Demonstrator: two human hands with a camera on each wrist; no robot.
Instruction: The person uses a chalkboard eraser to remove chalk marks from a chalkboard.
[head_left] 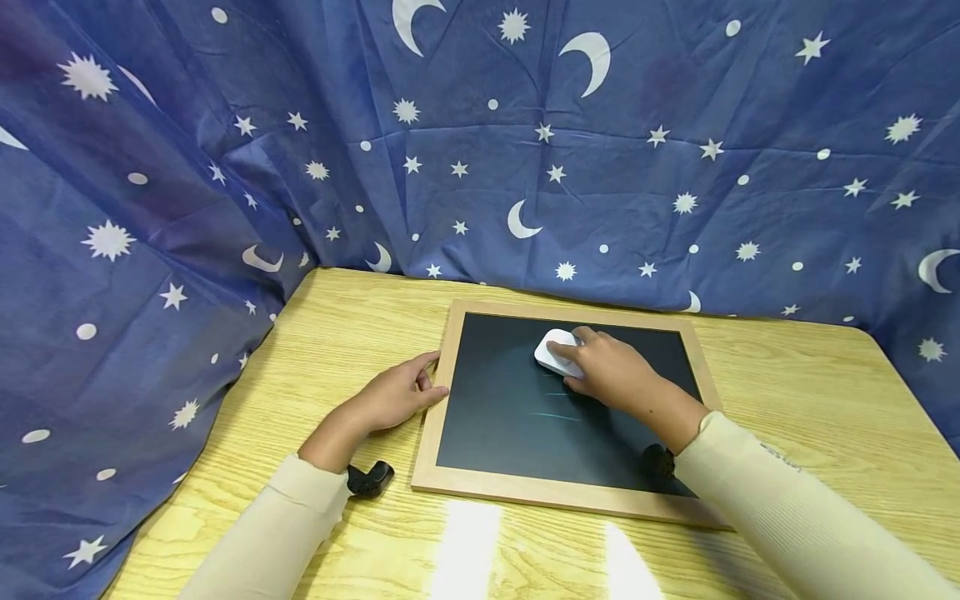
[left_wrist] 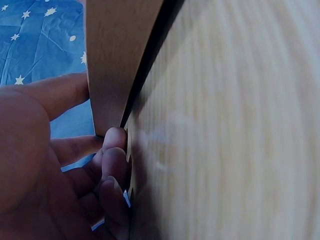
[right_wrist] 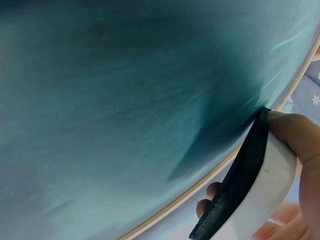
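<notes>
A chalkboard (head_left: 495,442) with a light wooden frame lies on the table. My right hand (head_left: 611,367) grips a white eraser (head_left: 551,350) over its upper middle. Its dark felt pad (right_wrist: 240,175) faces the board in the right wrist view; I cannot tell whether the whole pad touches. Short pale green chalk lines (head_left: 555,416) show below the eraser. At the frame's left side, my left hand (head_left: 390,396) holds the edge, thumb on the wood. The left wrist view has the remaining fingers (left_wrist: 115,165) curled by the frame's lower edge (left_wrist: 112,75), near the tabletop.
The wood-grain table (head_left: 360,317) extends beyond the board on both sides, with bright sunlight patches (head_left: 468,542) in front. A blue curtain (head_left: 465,142) with moons and stars hangs behind and at the left. Black wrist devices (head_left: 370,480) sit at the sleeves.
</notes>
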